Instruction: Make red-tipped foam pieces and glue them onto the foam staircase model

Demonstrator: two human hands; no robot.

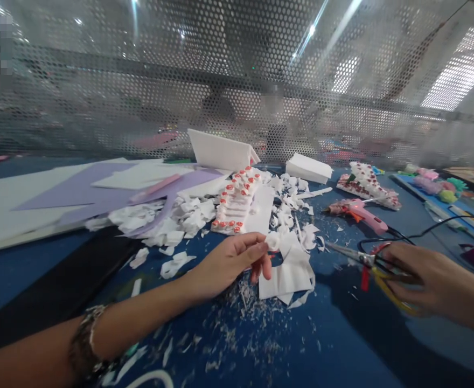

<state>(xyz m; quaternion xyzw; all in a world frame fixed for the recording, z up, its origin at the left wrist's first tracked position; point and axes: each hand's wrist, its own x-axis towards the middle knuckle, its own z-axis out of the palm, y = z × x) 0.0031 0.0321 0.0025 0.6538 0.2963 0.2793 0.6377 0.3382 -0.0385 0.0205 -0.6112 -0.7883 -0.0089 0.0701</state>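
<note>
My left hand (pixel 237 257) pinches a small curled white paper piece (pixel 272 241), like a rolled flower, between thumb and fingers. Below and beside it lies a creased white paper sheet (pixel 289 275). At the right, my right hand (pixel 426 272) has its fingers in the handles of a pair of scissors (pixel 367 258), whose blades point left toward the paper. Just behind my left hand rests a white piece (pixel 237 196) decorated with rows of small red-and-white paper flowers. Curled white paper pieces (pixel 283 199) are heaped to its right.
A pink glue gun (pixel 358 211) with a black cord lies beyond the scissors. White and lilac sheets (pixel 75 186) are stacked at left, near crumpled paper scraps (pixel 192 215). A folded white card (pixel 221 151) stands at the back before a perforated metal screen (pixel 237 81). Shreds litter the blue table (pixel 334 345).
</note>
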